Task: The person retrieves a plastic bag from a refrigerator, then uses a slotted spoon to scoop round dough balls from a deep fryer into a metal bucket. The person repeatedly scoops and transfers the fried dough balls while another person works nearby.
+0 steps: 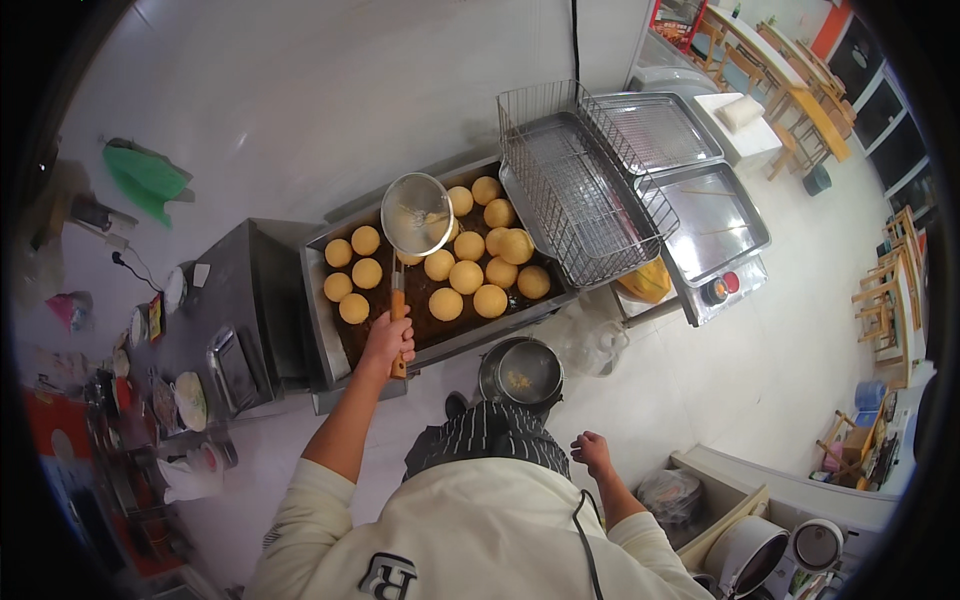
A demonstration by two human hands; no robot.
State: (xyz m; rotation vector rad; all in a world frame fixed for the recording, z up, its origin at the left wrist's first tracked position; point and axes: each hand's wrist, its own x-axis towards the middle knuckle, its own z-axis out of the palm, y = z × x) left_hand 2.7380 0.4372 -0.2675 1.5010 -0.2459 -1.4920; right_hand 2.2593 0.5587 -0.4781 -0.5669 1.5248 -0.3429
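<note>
My left hand (388, 345) grips the wooden handle of a round fine-mesh skimmer (418, 215). Its mesh bowl is held above a rectangular metal fryer (316, 304) filled with dark oil. Golden round fried balls (466, 277) float there, most of them to the right of the handle and several to its left. The bowl hides part of the oil and covers some balls in part; a few crumbs appear on its mesh. My right hand (592, 453) hangs low at my right side, away from the fryer. Its fingers look loosely curled, and nothing visible is in it.
A wire basket (592, 195) stands on a metal tray at the fryer's right end. Further right are more metal trays (709, 217). On the floor near my feet sits a pot with a strainer (529, 373). A dark metal cabinet (259, 300) adjoins the fryer's left side.
</note>
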